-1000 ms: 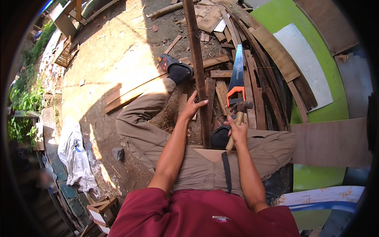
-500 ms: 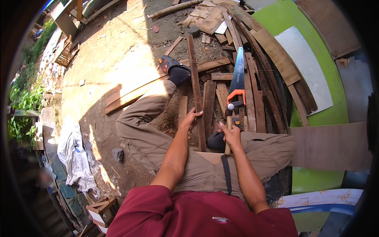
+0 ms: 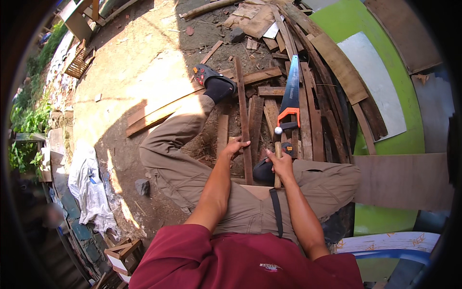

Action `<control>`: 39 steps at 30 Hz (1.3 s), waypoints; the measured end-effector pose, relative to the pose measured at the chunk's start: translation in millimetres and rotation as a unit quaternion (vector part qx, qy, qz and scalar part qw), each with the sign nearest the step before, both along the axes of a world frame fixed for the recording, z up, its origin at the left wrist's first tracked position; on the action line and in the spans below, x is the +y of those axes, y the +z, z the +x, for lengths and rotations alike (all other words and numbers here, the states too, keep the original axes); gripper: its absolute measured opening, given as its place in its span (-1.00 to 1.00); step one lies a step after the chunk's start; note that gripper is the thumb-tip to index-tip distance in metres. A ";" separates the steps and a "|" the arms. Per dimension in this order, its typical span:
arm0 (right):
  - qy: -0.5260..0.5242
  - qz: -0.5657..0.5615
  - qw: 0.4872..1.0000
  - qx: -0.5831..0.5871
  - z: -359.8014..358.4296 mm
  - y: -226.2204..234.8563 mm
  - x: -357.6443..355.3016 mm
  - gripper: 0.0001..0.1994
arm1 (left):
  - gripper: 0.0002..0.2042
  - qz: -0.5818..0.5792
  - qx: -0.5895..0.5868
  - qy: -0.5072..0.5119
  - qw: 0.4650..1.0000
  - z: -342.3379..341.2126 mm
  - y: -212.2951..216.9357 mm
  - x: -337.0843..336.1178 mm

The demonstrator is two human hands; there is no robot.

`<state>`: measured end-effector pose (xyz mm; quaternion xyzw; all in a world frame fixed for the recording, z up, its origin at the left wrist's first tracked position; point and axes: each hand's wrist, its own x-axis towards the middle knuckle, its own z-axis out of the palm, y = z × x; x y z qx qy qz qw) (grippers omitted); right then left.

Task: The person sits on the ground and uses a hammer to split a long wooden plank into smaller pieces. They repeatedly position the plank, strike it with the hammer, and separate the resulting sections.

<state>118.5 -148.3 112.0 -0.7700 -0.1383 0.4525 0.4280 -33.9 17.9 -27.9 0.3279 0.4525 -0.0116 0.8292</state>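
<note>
A long, narrow strip of brown wood [image 3: 244,106] runs away from me between my legs. My left hand [image 3: 236,147] grips it near its close end, with the fingers at its left edge. In my right hand [image 3: 281,164] is a hammer [image 3: 277,151], held by its wooden handle with the metal head pointing away. The hammer head is just short of the handle of a handsaw [image 3: 289,91], which has a blue-grey blade and an orange and black grip. That saw lies on a pile of wood strips, and no hand touches it. A pale board edge [image 3: 257,191] shows across my lap.
Stacked wood strips [image 3: 315,130] fill the right side, beside green sheeting [image 3: 411,111] and a white panel [image 3: 370,82]. Planks [image 3: 159,113] lie on the dirt at left, near my sandalled foot [image 3: 211,79]. A grey stone [image 3: 142,187] and white sacking [image 3: 91,188] are further left.
The wood strip's far end has come nearer and a little to the right. My left hand has shifted slightly right with it. The hammer head has turned slightly; my right hand has hardly moved.
</note>
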 end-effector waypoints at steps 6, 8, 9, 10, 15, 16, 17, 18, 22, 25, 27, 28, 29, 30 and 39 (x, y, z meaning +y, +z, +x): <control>0.001 -0.017 1.000 0.008 1.7 0.3 -0.4 -0.61 | -0.37 0.035 0.039 -0.084 0.995 -0.8 -19.4 -7.1; 0.007 -0.022 1.000 0.007 0.8 -0.2 1.2 -0.61 | -0.32 0.073 0.086 -0.134 0.984 -6.4 -39.4 -8.0; 0.008 -0.022 1.000 0.008 -0.6 -0.7 2.0 -0.61 | -0.30 0.092 0.109 -0.159 0.977 -8.8 -46.7 -8.1; 0.005 -0.026 1.000 0.007 1.1 -4.6 -0.2 -0.61 | -0.31 0.098 0.128 -0.175 0.971 -3.9 -41.7 -9.6; 0.017 -0.042 0.999 -0.005 0.8 -6.1 -3.2 -0.60 | -0.37 0.317 0.295 -0.387 0.814 9.6 5.1 2.6; 0.024 -0.043 0.999 -0.009 2.3 -5.5 -1.3 -0.60 | -0.36 0.273 0.307 -0.346 0.844 8.8 3.7 1.6; 0.021 -0.038 0.999 -0.002 1.1 -5.6 -1.5 -0.61 | -0.35 0.227 0.316 -0.304 0.870 7.9 2.4 -0.3; 0.018 -0.033 0.999 0.006 -1.6 -5.5 -1.6 -0.61 | -0.33 0.181 0.324 -0.260 0.891 7.0 1.2 -1.7; 0.020 -0.043 0.999 0.004 -1.8 -1.0 0.7 -0.62 | -0.34 0.342 0.278 -0.174 0.881 16.0 14.0 -5.6; 0.017 -0.049 0.999 -0.001 0.4 -3.3 -2.7 -0.62 | -0.38 0.458 0.295 -0.184 0.818 33.7 32.8 -11.9; 0.007 -0.056 0.998 -0.004 4.1 -8.4 -8.4 -0.62 | -0.41 0.498 0.299 -0.239 0.778 44.4 47.9 -23.2; 0.011 -0.055 0.998 -0.004 2.6 -7.4 -7.0 -0.61 | -0.40 0.482 0.308 -0.221 0.790 39.6 40.0 -22.1; 0.022 -0.051 0.998 -0.007 -0.1 -4.7 -3.7 -0.61 | -0.39 0.465 0.318 -0.200 0.802 30.5 23.2 -19.9; 0.030 -0.050 0.998 -0.011 -1.3 -4.0 -2.6 -0.61 | -0.38 0.446 0.325 -0.182 0.814 25.6 12.6 -19.3; 0.053 -0.057 0.997 -0.016 1.3 -11.9 0.5 -0.65 | -0.23 0.397 0.330 -0.302 0.801 16.2 17.1 -20.1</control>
